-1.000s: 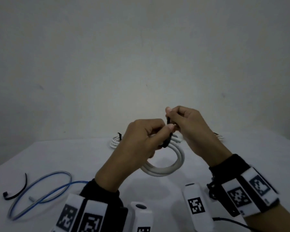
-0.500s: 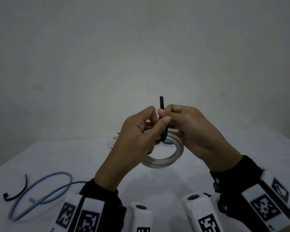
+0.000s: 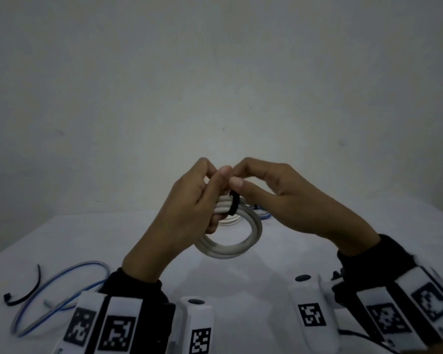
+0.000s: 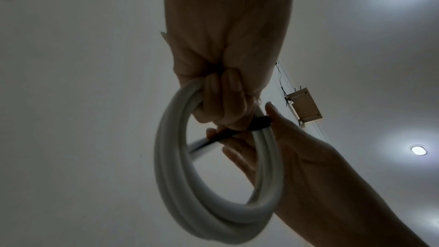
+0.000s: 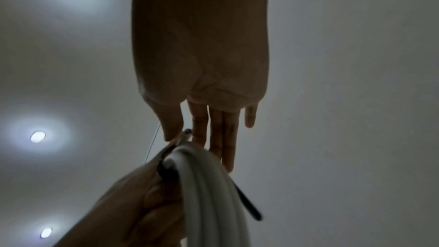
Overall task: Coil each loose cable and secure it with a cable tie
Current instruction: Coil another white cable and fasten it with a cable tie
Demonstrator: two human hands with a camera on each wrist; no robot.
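Observation:
My left hand [image 3: 189, 208] grips a white cable coil [image 3: 230, 249] at its top and holds it above the table. A black cable tie [image 3: 233, 205] is wrapped round the strands just beside the left fingers. In the left wrist view the tie [image 4: 260, 121] circles the coil [image 4: 171, 166], and its tail points away, blurred. My right hand [image 3: 237, 175] meets the left thumb at the tie. Its thumb touches the band, and its fingers [image 5: 223, 138] lie straight behind the coil [image 5: 206, 194]. The tail [image 5: 247, 204] sticks out free.
A loose blue cable [image 3: 62, 277] and a spare black tie [image 3: 26, 295] lie at the left front of the white table [image 3: 241, 277]. Behind the hands sit a tied white coil [image 3: 228, 221] and a bit of another blue cable [image 3: 262, 214].
The tie's tail, which stood up above the fingers half a second ago, now points away behind the coil. The right fingers have straightened, and both hands sit slightly higher.

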